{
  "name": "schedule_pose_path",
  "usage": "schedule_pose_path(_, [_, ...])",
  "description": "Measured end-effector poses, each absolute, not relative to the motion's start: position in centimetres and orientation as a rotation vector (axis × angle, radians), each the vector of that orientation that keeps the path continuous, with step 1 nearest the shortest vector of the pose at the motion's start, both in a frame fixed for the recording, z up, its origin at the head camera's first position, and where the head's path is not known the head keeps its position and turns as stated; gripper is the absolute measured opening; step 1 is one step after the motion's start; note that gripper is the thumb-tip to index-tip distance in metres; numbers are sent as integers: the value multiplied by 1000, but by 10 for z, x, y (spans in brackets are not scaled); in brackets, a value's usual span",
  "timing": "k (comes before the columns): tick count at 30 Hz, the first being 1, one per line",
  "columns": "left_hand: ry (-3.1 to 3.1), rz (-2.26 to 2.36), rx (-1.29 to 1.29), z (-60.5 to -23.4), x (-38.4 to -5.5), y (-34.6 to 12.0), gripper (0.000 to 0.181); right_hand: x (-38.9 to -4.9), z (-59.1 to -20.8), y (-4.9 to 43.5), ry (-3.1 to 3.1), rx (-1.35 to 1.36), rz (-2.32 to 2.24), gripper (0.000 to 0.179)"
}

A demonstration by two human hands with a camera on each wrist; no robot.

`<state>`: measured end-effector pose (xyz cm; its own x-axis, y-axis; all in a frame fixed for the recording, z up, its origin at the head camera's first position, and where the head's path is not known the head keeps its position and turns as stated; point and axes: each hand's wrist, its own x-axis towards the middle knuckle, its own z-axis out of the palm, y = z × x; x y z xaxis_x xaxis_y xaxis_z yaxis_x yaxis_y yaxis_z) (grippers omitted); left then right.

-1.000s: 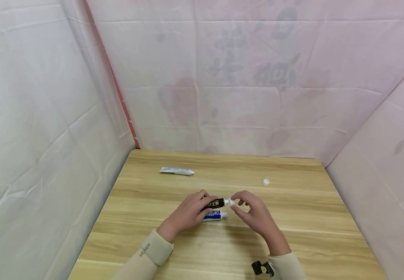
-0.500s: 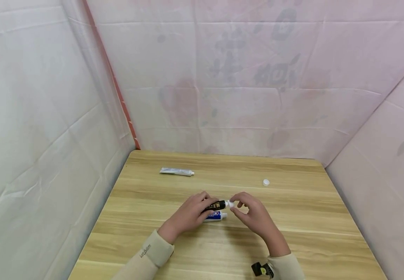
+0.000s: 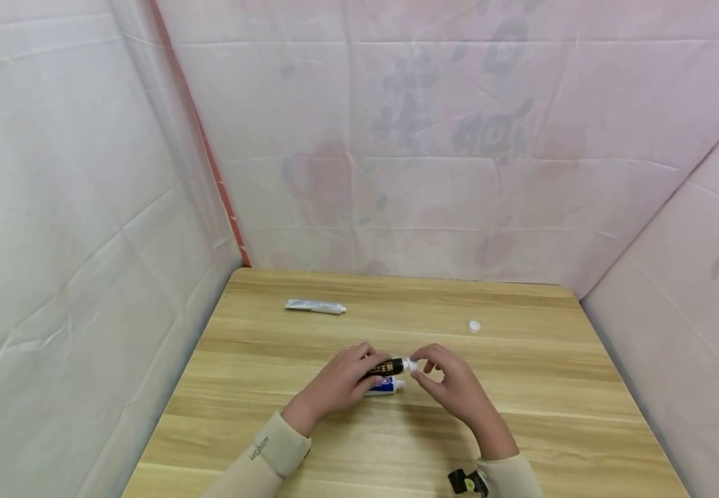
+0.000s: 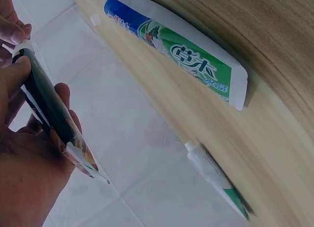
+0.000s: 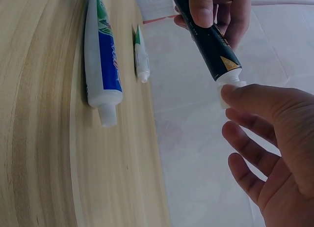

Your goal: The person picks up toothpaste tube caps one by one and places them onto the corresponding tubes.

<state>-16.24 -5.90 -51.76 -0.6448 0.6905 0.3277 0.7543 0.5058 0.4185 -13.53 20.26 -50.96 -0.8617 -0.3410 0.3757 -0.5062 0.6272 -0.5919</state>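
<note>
A black toothpaste tube (image 3: 389,367) with gold lettering is gripped by my left hand (image 3: 339,380), its nozzle facing right. My right hand (image 3: 453,382) pinches a white cap (image 5: 222,100) between thumb and index finger at the nozzle. Part of the white neck shows above the cap's rim in the right wrist view. Its other fingers are loosely bent. Just below the black tube in the head view, a blue, green and white toothpaste tube (image 4: 184,55) lies on the table, partly hidden by my left hand.
Toward the back left of the wooden table (image 3: 558,415) lies a smaller white and green tube (image 3: 316,306). A loose white cap (image 3: 474,326) sits at the back right. Pale cloth walls (image 3: 359,194) stand around the table's left, back and right sides.
The white cap has met the black tube's nozzle, where a narrow gap showed a second ago. Both hands otherwise keep nearly the same place, and the tubes on the table have not moved.
</note>
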Motion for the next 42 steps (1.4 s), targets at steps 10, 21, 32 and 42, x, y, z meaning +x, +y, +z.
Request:
schedule_pose_path(10, [-2616,-823,-1254,-518,-162,-58,40,-136,-509,201,-2614,718,1072,30])
schedule_pose_path(21, [-2595,-764,-1280,-515,-160,-59,44,-133,-507,201,-2706,671,1177,25])
schedule_pose_path(32, [-2591,-725,-1292,-512,-158,-57,42,-133,-506,203,-2869,526,1273,27])
schedule_pose_path(42, [-2589,-752,-1292,-513,-157,-56,41,-129,-505,207,-2909,393,1441,38])
